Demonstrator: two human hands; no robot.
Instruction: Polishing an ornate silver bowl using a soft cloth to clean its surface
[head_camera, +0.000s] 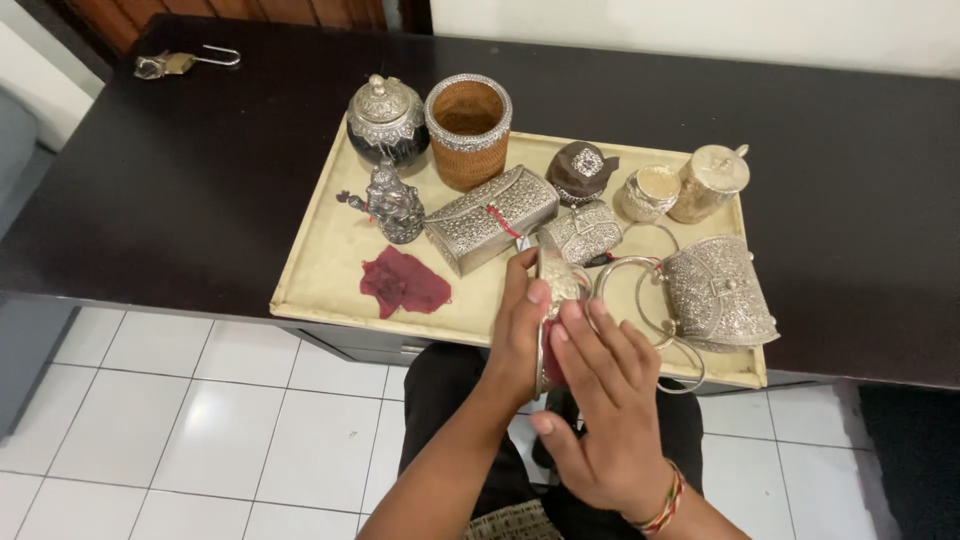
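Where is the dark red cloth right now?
In the head view, the dark red cloth lies on the cream tray's left front part, just below the small silver figurine, left of the hands.

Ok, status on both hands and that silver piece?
Left hand grips small silver piece. Right hand flat against it. Silver handbag close alongside on tray.

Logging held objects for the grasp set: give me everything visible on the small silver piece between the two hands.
The small silver piece looks like embossed, shiny metal, thin and rounded, held on edge above the tray's near rim. A dark red part shows beneath it, mostly hidden. The left hand grips its left side, thumb on the face; the right hand lays flat fingers against its right side. Its full shape is hidden by the hands.
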